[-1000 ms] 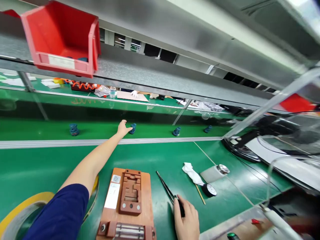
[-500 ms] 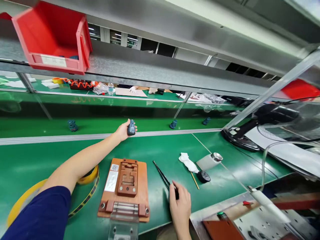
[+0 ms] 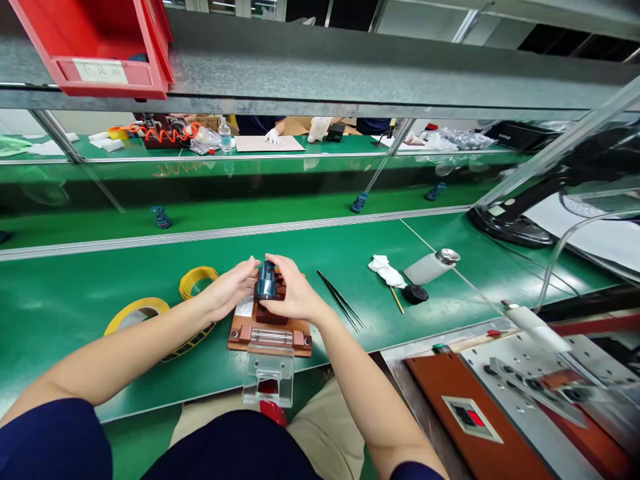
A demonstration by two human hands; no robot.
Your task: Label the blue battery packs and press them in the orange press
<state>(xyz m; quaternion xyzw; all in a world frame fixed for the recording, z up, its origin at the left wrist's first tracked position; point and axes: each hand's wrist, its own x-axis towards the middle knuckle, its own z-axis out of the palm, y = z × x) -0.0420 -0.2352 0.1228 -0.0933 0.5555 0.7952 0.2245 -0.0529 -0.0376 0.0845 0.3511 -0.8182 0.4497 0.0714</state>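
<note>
A dark blue battery pack (image 3: 265,283), roughly cylindrical with a wider base, is held upright over the reddish-brown fixture (image 3: 240,337). My right hand (image 3: 296,293) grips it from the right, index finger near its top and thumb low down. From the left, my left hand (image 3: 231,291) meets its side with the fingertips. Between them the hands hide much of the fixture's recessed block, so I cannot tell whether the pack rests in it. The fixture's clear hinged cover (image 3: 270,373) lies folded open toward me, over the table edge. Black tweezers (image 3: 341,300) lie on the green table, right of the fixture.
Yellow tape rolls (image 3: 197,281) lie left. Beyond the metal rail stand similar blue packs (image 3: 161,217). To the right are a white bottle (image 3: 427,268), a black cap (image 3: 415,294), white tissue (image 3: 387,272) and a metal press (image 3: 530,393). A red bin (image 3: 110,73) sits on the shelf; co-workers' gloved hands show beyond.
My left hand has drawn the battery pack back from the rail to the fixture. My right hand has let go of the tweezers and come to the pack. The view has tilted down.
</note>
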